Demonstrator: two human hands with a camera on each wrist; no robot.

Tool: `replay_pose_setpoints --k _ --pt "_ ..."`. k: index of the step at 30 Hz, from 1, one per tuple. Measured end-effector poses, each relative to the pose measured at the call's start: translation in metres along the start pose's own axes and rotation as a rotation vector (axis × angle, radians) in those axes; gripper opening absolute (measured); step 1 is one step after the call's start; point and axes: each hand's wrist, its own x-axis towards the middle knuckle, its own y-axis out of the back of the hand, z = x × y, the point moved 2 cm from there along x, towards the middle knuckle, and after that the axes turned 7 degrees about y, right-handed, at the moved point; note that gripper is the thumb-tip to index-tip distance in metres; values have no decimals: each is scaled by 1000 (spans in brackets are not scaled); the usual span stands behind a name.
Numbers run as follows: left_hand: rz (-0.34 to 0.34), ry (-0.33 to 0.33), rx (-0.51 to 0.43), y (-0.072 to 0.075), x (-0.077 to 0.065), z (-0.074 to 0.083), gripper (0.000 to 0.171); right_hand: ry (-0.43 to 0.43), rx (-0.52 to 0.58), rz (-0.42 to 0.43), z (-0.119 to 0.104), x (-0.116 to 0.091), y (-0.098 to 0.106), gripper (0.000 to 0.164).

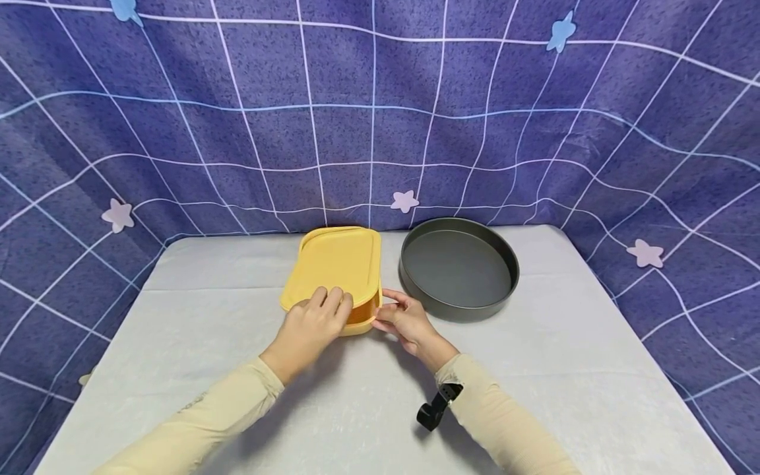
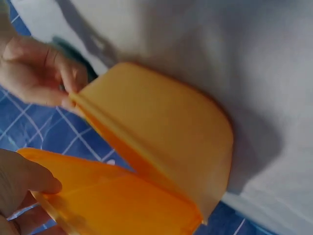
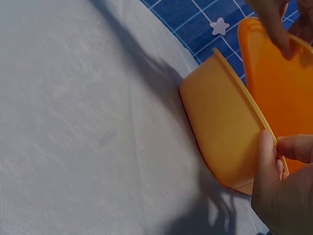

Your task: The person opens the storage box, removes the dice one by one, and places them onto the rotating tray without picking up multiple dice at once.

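Note:
A yellow plastic container (image 3: 220, 112) stands on the table with its matching lid (image 1: 338, 260) over it. The lid's near edge is raised, and a gap shows the orange-lit inside. My left hand (image 1: 315, 320) pinches that raised edge, thumb beneath and fingers on top, as the left wrist view shows at the lid (image 2: 117, 196). At the container's near right corner, my right hand (image 1: 406, 323) pinches the rim between thumb and fingers. The lid's far part lies at the container's back.
Just right of the container stands a round dark grey pan (image 1: 457, 264) with a raised wall. A pale cloth covers the table (image 1: 196, 343). A blue gridded curtain (image 1: 356, 132) with stars closes off the back and sides. A black strap (image 1: 439, 406) hangs from the right sleeve.

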Motion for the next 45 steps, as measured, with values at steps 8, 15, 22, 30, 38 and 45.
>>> replay_pose_setpoints --k 8,15,22,30,38,45 --pt "68 111 -69 10 4 -28 26 -17 14 -6 0 0 0 61" --pt "126 249 -113 21 2 -51 17 -24 10 10 1 1 0 61" --pt "119 497 -303 25 -11 -83 10 -22 1 14 0 1 0 61" --pt "128 788 -472 28 -35 -120 16 -19 7 10 1 1 0 60" --pt "86 1116 -517 24 -62 -143 23 -25 6 12 0 0 1 60" --pt "7 1388 -716 17 -84 -146 22 -30 12 9 0 1 0 60"
